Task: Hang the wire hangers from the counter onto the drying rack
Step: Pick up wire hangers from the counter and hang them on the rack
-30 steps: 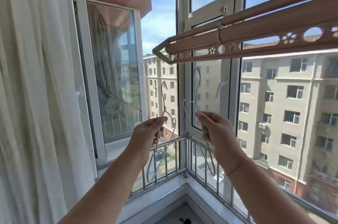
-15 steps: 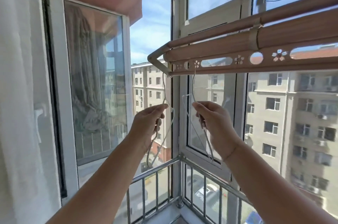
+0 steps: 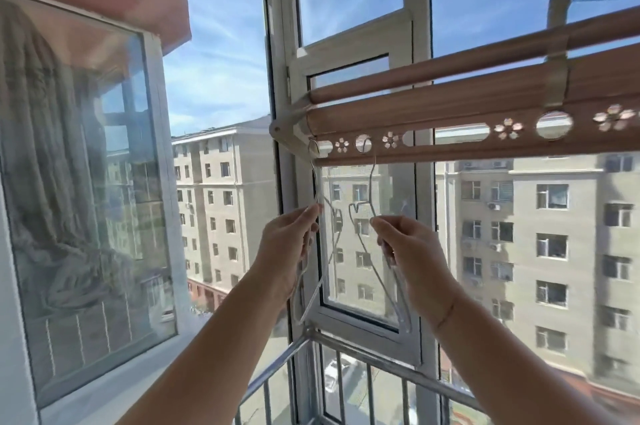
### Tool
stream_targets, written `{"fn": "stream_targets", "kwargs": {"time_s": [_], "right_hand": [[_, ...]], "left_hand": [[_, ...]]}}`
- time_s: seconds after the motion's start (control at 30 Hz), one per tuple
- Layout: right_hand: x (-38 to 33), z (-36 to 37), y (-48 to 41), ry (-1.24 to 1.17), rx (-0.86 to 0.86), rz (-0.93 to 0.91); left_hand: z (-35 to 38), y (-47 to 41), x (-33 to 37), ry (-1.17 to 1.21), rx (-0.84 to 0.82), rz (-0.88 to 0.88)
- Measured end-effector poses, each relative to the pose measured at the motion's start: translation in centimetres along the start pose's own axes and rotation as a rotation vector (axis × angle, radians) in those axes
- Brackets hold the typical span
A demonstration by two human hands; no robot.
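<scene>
Pinching one thin wire hanger each, both hands are raised side by side with a small gap between them. The left hand (image 3: 287, 248) has its grip closed, thumb and fingertips clamped on the neck of the left hanger (image 3: 315, 182). That hanger's pale frame trails down below this grip, partly hidden behind the wrist. The right hand (image 3: 412, 251) is likewise clamped, its fingers curled round the neck of the right hanger (image 3: 371, 182), and that frame slopes down below the grip along the inner side of the wrist. Straight above the left grip, the left hanger's hook curls up into the end opening of the drying rack (image 3: 450, 112), a brown set of bars with a strip of round and flower-shaped cut-outs. Above the right grip, the other hook reaches the strip's lower edge by a round hole; whether it is seated there cannot be told. Beyond both grips stands the white window frame (image 3: 408, 182), with a metal railing (image 3: 381, 360) below it. Off to the left of the left grip an open pane (image 3: 86, 182) swings outward. Farthest out, beige apartment blocks (image 3: 540, 234) stand under a blue sky.
</scene>
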State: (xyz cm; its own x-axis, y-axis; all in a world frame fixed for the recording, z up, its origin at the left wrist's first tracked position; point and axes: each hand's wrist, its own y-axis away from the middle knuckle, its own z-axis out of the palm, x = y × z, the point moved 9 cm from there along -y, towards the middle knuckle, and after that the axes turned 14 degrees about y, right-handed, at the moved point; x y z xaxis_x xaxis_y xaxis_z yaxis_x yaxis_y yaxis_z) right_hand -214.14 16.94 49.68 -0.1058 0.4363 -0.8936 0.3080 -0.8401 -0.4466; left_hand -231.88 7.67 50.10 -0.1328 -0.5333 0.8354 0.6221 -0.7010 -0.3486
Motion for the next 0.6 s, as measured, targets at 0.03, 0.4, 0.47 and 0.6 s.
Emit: {"fn": "stream_targets", "kwargs": {"time_s": [0.03, 0.4, 0.47, 0.6], "right_hand": [[0.3, 0.0, -0.1, 0.004, 0.015, 0.007], [1.6, -0.5, -0.1, 0.067, 0.083, 0.007], [1.9, -0.9, 0.5, 0.061, 0.075, 0.015], [4.0, -2.6, 2.5, 0.045, 0.090, 0.054]], "left_hand": [[0.0, -0.4, -0.2, -0.002, -0.006, -0.001], [0.5, -2.4, -3.2, 0.007, -0.081, -0.090], [0.2, -2.3, -3.7, 0.002, -0.100, -0.111], [-2.0, -1.7, -4.6, 0.091, -0.113, -0.116]]}}
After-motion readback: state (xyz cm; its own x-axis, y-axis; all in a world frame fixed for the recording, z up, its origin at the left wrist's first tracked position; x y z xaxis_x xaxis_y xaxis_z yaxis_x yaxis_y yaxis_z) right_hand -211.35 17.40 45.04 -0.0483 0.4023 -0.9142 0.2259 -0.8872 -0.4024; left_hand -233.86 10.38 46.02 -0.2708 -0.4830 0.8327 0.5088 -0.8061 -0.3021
